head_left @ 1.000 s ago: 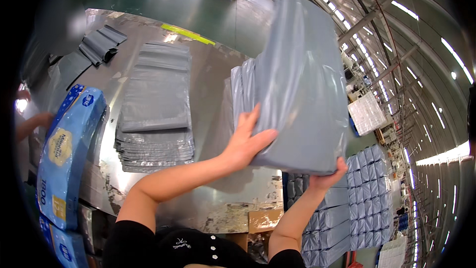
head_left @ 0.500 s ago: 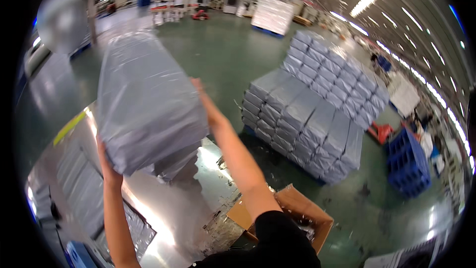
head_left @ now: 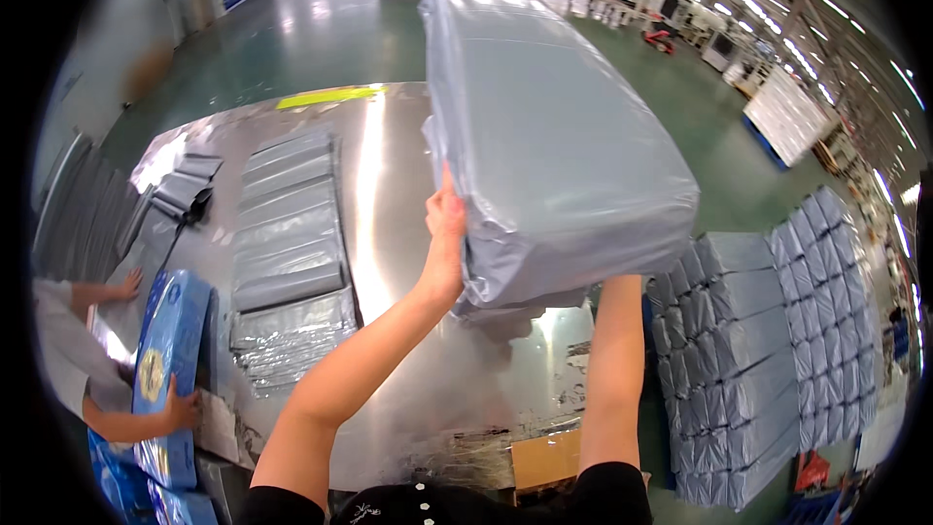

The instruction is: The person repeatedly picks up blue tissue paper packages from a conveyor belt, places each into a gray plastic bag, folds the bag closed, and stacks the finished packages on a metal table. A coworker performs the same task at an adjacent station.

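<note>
A large block-shaped package (head_left: pixel 573 136) in grey plastic film is in front of me, over the metal table's right side. My left hand (head_left: pixel 447 228) presses against its left face with curled fingers. My right hand (head_left: pixel 622 288) is at its near right side, where the package covers the fingers; only the wrist end shows. Beneath the near edge, another grey-wrapped piece (head_left: pixel 505 316) partly shows; I cannot tell whether the two touch. Left of my hands, flat grey plastic bags (head_left: pixel 287 224) lie overlapped on the metal table (head_left: pixel 403 399).
A co-worker's hand (head_left: pixel 182 408) rests on a blue-wrapped pack (head_left: pixel 173 355) at the left. Stacked grey packages (head_left: pixel 729 360) stand on the floor at the right. An open cardboard box (head_left: pixel 546 459) sits by the table's near edge. Yellow tape (head_left: pixel 330 97) marks the far edge.
My view has turned left, so the package and the floor stack appear farther right. Both hands stay at the package. The co-worker and the blue packs now show more fully.
</note>
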{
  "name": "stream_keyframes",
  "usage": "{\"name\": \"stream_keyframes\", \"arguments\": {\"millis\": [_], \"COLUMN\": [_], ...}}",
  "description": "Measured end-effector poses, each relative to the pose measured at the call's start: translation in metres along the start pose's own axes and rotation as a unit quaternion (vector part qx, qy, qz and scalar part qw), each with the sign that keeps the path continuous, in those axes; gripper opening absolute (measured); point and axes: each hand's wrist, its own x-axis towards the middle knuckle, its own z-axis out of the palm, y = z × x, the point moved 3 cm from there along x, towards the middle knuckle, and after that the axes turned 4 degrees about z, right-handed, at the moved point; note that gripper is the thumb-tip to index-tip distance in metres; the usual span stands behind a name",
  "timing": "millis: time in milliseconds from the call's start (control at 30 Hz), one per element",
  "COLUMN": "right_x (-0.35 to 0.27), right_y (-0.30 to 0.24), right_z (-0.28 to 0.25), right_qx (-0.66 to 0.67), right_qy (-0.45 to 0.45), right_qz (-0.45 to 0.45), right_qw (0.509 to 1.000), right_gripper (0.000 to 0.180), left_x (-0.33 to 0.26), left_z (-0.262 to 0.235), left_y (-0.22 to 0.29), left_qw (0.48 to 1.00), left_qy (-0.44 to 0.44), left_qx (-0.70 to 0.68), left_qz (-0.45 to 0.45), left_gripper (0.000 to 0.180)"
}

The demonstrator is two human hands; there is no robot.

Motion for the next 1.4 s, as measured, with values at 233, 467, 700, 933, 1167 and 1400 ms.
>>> {"name": "stream_keyframes", "arguments": {"millis": [233,467,700,933,1167,1400], "right_x": [-0.152,-0.176,-0.069,0.003,-0.278,-0.583], "right_y": [0.137,0.352,0.351,0.333,0.384,0.434], "right_z": [-0.035,-0.043,0.071,0.097,0.103,0.122], "right_qx": [-0.069,-0.222,-0.206,-0.382,-0.353,-0.418], "right_qy": [0.118,0.002,0.063,0.006,-0.430,-0.614], "right_qz": [-0.173,0.137,0.002,0.149,0.266,0.274], "right_qw": [0.975,0.965,0.977,0.912,0.787,0.612], "right_gripper": [0.046,0.085,0.102,0.087,0.016,0.025], "left_x": [-0.049,-0.153,-0.370,-0.510,-0.691,-1.074], "left_z": [-0.020,-0.176,-0.271,-0.276,-0.237,-0.209], "left_y": [0.070,0.006,0.000,0.038,0.196,0.281], "left_qw": [0.940,0.934,0.796,0.689,0.336,-0.212], "left_qy": [-0.069,0.062,0.409,0.569,0.688,0.760], "left_qx": [0.300,0.330,0.369,0.436,0.630,0.614], "left_qz": [0.149,-0.119,-0.250,-0.110,0.132,0.006], "left_gripper": [0.088,0.073,0.063,0.046,0.013,0.035]}}
